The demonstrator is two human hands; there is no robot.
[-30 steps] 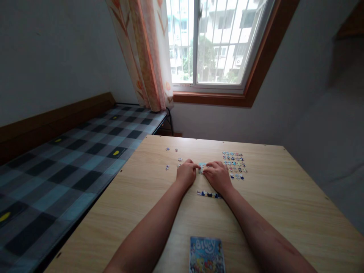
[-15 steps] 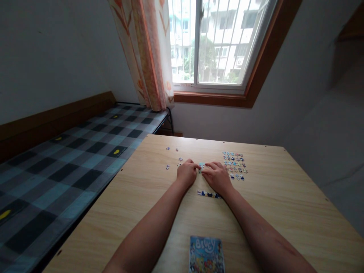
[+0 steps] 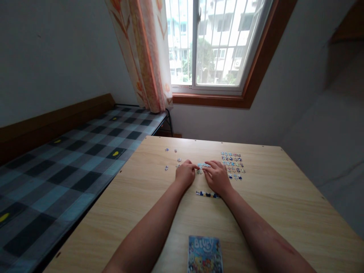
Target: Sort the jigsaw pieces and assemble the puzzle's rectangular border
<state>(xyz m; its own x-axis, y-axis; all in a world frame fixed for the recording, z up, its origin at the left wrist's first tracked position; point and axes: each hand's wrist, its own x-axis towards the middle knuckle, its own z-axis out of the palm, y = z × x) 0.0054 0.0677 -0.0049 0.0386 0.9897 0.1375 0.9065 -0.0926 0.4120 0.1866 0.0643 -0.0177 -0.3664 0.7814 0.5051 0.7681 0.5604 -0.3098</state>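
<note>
A small block of jigsaw puzzle pieces (image 3: 202, 166) lies on the wooden table between my hands. My left hand (image 3: 185, 174) is closed, its index fingertip touching the block's left edge; what its curled fingers hold, if anything, is hidden. From the right, my right hand (image 3: 218, 177) reaches over the block, open, with fingers stretched out and thumb apart. Its fingertips rest at the pieces and cover part of them. Nearer to me, a joined strip of puzzle pieces (image 3: 207, 194) lies partly beside my right wrist.
Rows of loose pieces (image 3: 233, 165) lie right of my hands. Several single pieces (image 3: 167, 150) are scattered to the left. A blue picture box or card (image 3: 205, 254) sits near me on the table (image 3: 142, 197). A checked bed (image 3: 71, 163) stands along the left.
My right hand's fingers have drawn back slightly to the right, so more of the puzzle block shows. My left hand stays at its left edge. The whole view has shifted slightly.
</note>
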